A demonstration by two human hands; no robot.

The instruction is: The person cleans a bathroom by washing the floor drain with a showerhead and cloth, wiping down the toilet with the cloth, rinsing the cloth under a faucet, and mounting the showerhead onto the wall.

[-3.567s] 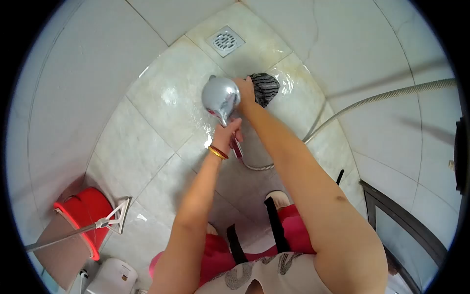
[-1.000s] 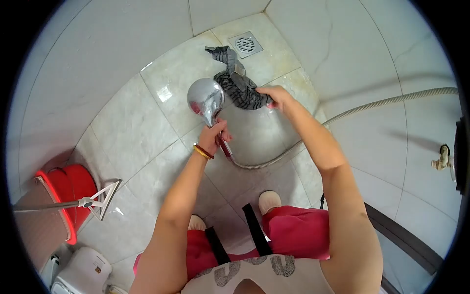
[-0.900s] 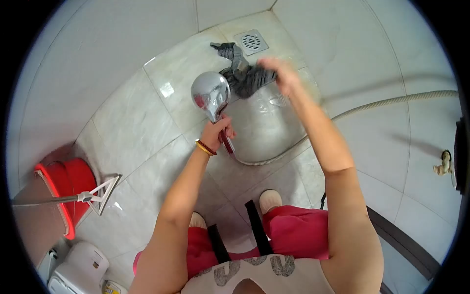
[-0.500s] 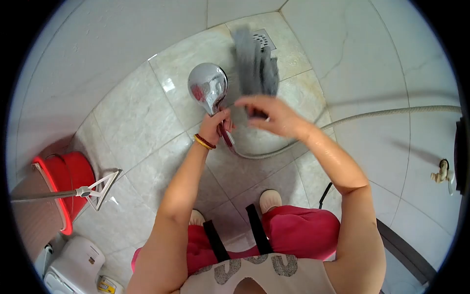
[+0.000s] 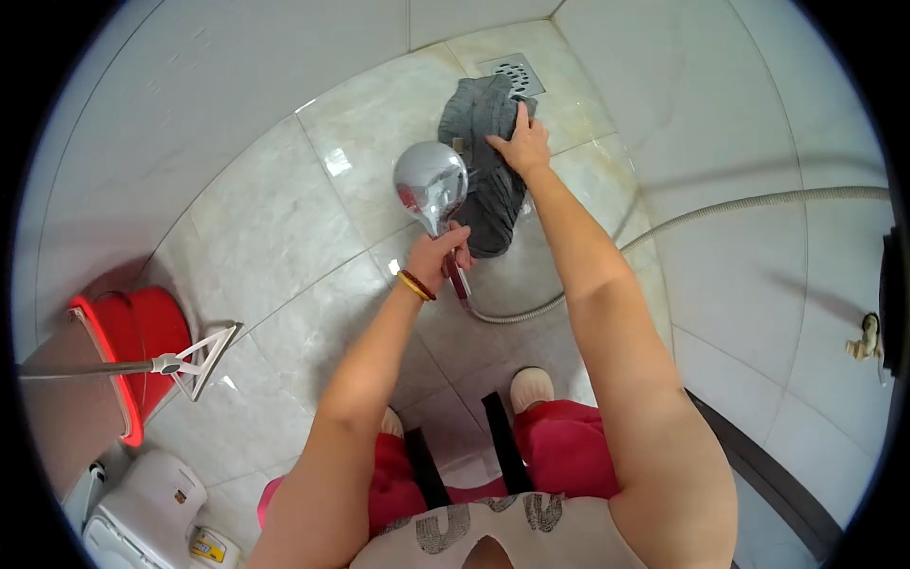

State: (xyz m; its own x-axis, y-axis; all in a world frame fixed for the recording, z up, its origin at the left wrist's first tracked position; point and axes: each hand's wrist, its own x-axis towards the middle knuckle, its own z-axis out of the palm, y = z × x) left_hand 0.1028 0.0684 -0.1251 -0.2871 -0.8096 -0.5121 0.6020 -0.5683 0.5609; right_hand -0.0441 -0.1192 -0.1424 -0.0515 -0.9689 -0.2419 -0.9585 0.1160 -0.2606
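A chrome shower head [image 5: 431, 182] is in my left hand [image 5: 436, 258], the fingers closed around its handle. Its round head points away from me, over the floor. Beside it lies a dark grey piece of cloth, apparently a garment [image 5: 495, 194], wet-looking and rumpled on the tiles, with a small tag near its middle. My right hand [image 5: 527, 150] rests on the garment's upper right edge, thumb and index finger spread apart. Part of the garment is hidden behind the shower head.
A floor drain [image 5: 515, 76] sits just beyond the garment. The metal hose [image 5: 720, 206] runs right along the wall. At left stand a red bucket [image 5: 156, 351] and a squeegee [image 5: 204, 365] on a pole. A white bin [image 5: 152, 507] is lower left, and a tap [image 5: 864, 339] at right.
My right hand has reached forward onto the garment. The garment, blurred in motion before, now lies spread out and stretches closer to me. The shower head has shifted slightly right.
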